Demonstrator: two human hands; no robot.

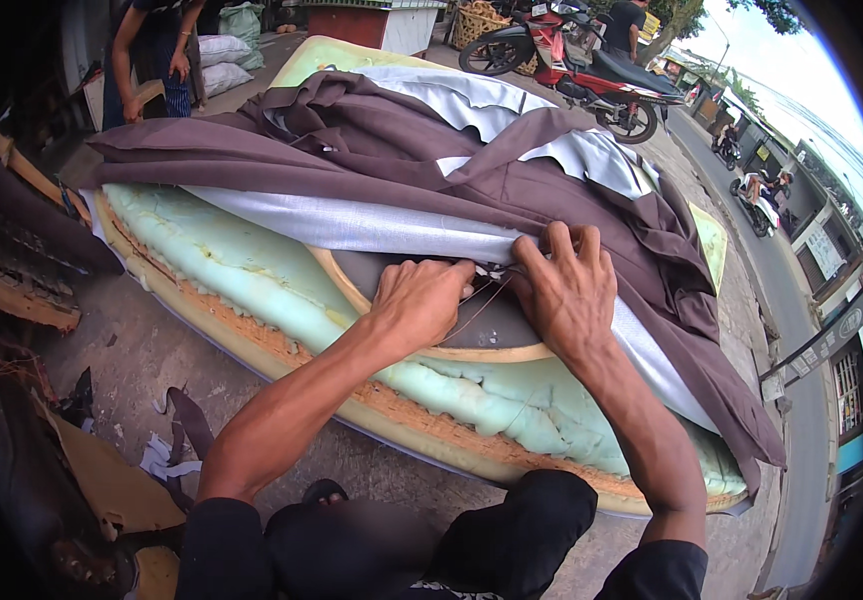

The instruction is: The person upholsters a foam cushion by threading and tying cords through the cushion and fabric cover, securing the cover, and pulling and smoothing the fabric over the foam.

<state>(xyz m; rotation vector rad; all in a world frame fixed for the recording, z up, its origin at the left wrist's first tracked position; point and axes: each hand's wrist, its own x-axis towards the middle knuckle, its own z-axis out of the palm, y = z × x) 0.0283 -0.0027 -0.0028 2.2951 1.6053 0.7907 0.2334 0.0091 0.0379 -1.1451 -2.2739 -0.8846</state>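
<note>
A brown fabric cover (372, 180) with a silvery-white backing (352, 222) lies heaped over a large pale-green foam cushion (202, 250). Under its near edge sits a dark round panel with a tan rim (337, 275). My right hand (567, 290) is closed, its fingers pinching the fold of the cover. Beside it, my left hand (417, 298) is curled shut, fingertips at the same edge; what it grips is hidden. A thin brown thread (479, 312) runs between the hands, over the dark panel.
A frayed orange-brown band (392, 402) lines the cushion's near side. Fabric scraps (177, 450) and cardboard (102, 480) lie at lower left. Another person (152, 60) stands at upper left. A red motorcycle (582, 65) is parked behind, with a road (802, 300) on the right.
</note>
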